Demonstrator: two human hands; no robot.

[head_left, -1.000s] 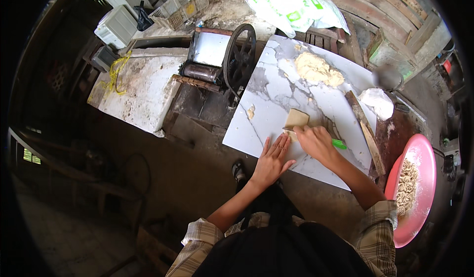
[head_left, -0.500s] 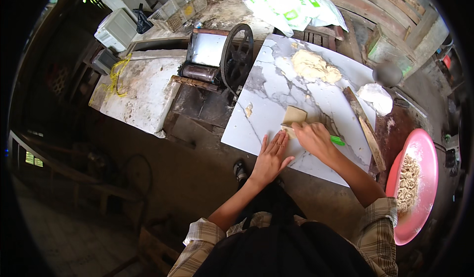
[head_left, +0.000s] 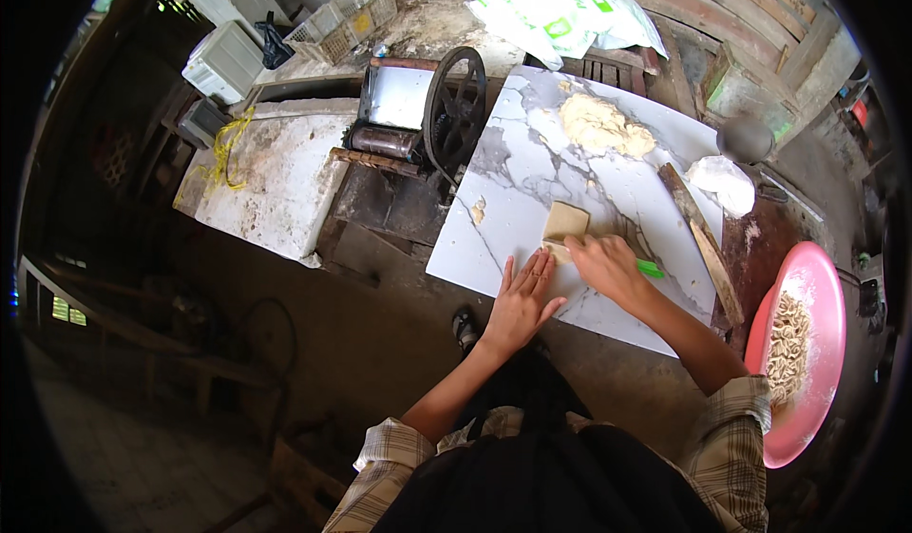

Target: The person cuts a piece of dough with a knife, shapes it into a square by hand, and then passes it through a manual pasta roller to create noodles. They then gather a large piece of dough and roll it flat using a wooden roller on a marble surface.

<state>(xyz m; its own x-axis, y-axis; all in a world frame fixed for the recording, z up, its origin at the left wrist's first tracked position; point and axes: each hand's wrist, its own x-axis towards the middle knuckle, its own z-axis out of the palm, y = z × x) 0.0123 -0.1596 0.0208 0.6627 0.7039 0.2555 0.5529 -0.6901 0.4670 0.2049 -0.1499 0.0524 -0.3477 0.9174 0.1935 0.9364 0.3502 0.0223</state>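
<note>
Left hand (head_left: 524, 291): laid over the counter's (head_left: 475, 234) near edge, fingers extended, thumb held apart, tips at the near end of the dough slab (head_left: 568, 219). Right hand (head_left: 608, 265): fingers curled round the knife (head_left: 651, 268), green handle end protruding, blade across the slab. Slab lies flat, inward of the near edge. Dough heap (head_left: 603, 126) toward the far edge; wood strip (head_left: 703, 243) along the right edge.
</note>
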